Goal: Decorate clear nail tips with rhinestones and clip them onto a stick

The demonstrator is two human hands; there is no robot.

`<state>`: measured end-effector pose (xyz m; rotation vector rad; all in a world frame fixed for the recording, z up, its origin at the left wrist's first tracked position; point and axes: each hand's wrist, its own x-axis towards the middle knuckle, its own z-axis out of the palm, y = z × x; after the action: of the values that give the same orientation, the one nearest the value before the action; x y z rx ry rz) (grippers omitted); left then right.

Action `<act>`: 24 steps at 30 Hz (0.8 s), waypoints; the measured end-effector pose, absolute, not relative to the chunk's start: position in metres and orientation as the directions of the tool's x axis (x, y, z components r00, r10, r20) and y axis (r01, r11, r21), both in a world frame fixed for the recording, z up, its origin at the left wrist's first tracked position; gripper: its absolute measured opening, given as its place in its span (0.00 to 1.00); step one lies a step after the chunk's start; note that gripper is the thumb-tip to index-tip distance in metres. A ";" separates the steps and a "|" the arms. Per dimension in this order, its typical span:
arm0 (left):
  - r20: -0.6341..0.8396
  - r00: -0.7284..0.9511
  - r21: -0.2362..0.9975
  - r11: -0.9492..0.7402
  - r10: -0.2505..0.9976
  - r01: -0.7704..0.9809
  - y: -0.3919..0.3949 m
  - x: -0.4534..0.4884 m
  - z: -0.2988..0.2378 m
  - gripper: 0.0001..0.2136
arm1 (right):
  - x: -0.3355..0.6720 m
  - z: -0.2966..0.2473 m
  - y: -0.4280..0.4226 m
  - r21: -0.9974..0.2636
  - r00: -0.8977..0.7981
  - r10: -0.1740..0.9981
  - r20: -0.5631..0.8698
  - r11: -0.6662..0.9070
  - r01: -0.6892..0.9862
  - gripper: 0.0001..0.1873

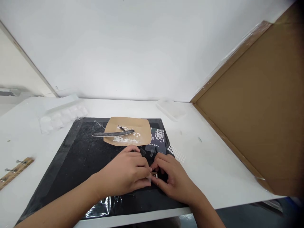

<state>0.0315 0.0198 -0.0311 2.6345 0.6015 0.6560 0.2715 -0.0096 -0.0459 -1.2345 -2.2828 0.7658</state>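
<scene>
Over the near right part of the black mat [78, 164], my two hands meet at the fingertips. My right hand [174, 177] is closed, thumb and forefinger pinching a small light-rimmed piece with a dark middle [155, 174]; its kind is too small to tell. My left hand [129, 172] is closed against the same spot, and a bit of something translucent shows by its fingertips. What its fingers hold is mostly hidden. Just beyond the hands lie a clear nail tip [152, 153] and a dark nail-shaped piece [142, 151].
Behind the hands, a nail file [112, 133] rests across a brown paper tray [147, 123] with white bits. White adhesive tabs [177, 153] lie at right, near a dark card [155, 147]. A wooden strip with metal pegs [16, 172] is left; clear packaging [63, 115] and cardboard [251, 110] flank the table.
</scene>
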 end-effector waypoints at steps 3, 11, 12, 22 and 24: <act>0.345 0.794 0.462 -0.827 0.500 0.320 0.020 0.032 -0.031 0.05 | 0.271 -0.046 -0.010 -0.648 -0.508 0.855 0.103 0.445 0.618 0.09; 0.313 0.785 0.558 -0.772 0.535 0.303 0.022 0.030 -0.028 0.06 | 0.271 -0.046 -0.010 -0.655 -0.508 0.855 0.107 0.445 0.610 0.10; 0.312 0.784 0.565 -0.769 0.536 0.300 0.023 0.030 -0.028 0.06 | 0.271 -0.046 -0.010 -0.655 -0.507 0.855 0.109 0.446 0.610 0.09; 0.322 0.773 0.626 -0.736 0.546 0.258 0.027 0.027 -0.028 0.07 | 0.271 -0.047 -0.009 -0.645 -0.512 0.849 0.130 0.464 0.606 0.09; 0.324 0.770 0.629 -0.733 0.549 0.258 0.028 0.027 -0.026 0.08 | 0.271 -0.046 -0.010 -0.650 -0.511 0.849 0.133 0.464 0.602 0.08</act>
<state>0.0273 0.0277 -0.0262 2.3932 0.6019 0.6758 0.2712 -0.0096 -0.0462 -1.2124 -2.2744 0.7539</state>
